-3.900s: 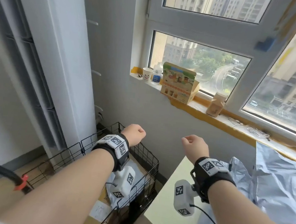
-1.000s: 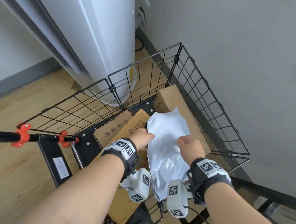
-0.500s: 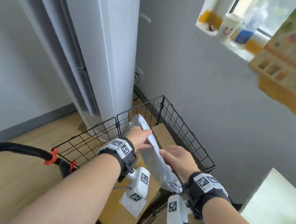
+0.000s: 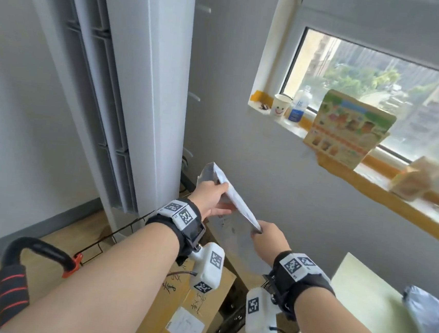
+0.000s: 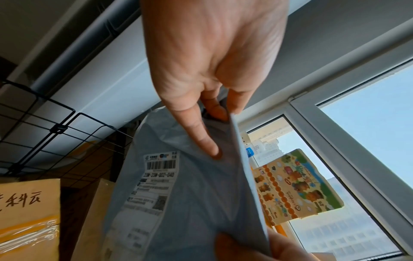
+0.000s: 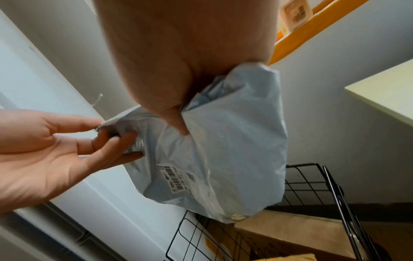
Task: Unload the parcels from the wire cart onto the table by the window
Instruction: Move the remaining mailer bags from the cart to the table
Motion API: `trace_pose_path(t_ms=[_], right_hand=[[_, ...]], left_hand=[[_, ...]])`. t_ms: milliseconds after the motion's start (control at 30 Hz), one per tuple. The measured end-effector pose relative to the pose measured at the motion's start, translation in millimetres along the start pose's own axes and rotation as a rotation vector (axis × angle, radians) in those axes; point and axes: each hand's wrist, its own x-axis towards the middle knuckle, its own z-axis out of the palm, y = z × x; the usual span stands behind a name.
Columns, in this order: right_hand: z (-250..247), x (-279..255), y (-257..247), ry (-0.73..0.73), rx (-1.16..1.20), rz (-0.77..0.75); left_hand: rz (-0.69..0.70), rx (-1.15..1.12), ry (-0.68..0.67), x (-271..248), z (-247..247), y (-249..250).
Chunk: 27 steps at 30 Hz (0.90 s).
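A grey plastic mailer parcel (image 4: 233,197) with a barcode label (image 5: 161,164) hangs in the air above the wire cart (image 4: 115,236). My left hand (image 4: 218,195) pinches its upper edge between thumb and fingers (image 5: 201,134). My right hand (image 4: 260,230) grips its lower corner, bunching the plastic (image 6: 223,150). Brown cardboard boxes (image 4: 199,312) with handwritten marks lie in the cart below my wrists. The pale green table (image 4: 361,300) stands at the lower right under the window, with grey mailer parcels (image 4: 426,320) lying on it.
A tall white air conditioner (image 4: 141,78) stands just behind the cart. The window sill (image 4: 372,186) carries a paper cup (image 4: 280,105), a bottle (image 4: 299,107) and a colourful box (image 4: 348,130). The cart's black handle (image 4: 30,252) is at the lower left.
Both hands have lifted the grey mailer up out of the cart. The view has swung up and right, bringing the window and the table's corner into sight.
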Motion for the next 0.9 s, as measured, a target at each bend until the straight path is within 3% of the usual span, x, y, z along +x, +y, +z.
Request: trace_pose_path(t_ms=[233,433,700,900], right_hand=[[-53.3,-35.8,15.1,0.22,0.254,0.089],[-109.4,-74.6,37.3,0.338,0.54,0.11],[-183.2,-138.9,90.7,0.407,0.802,0.146],[-228.5,-182.0,153.4,0.546,0.901,0.251]], left_hand=[[0.053,0.164,0.093,-18.5,12.6,7.4],[0.126,0.335,0.144,-31.5,56.0,18.5],[0.149,0.395,-0.052,-41.7,152.4,26.8],[0.14,0.39,-0.244,-60.1,240.2,13.8]])
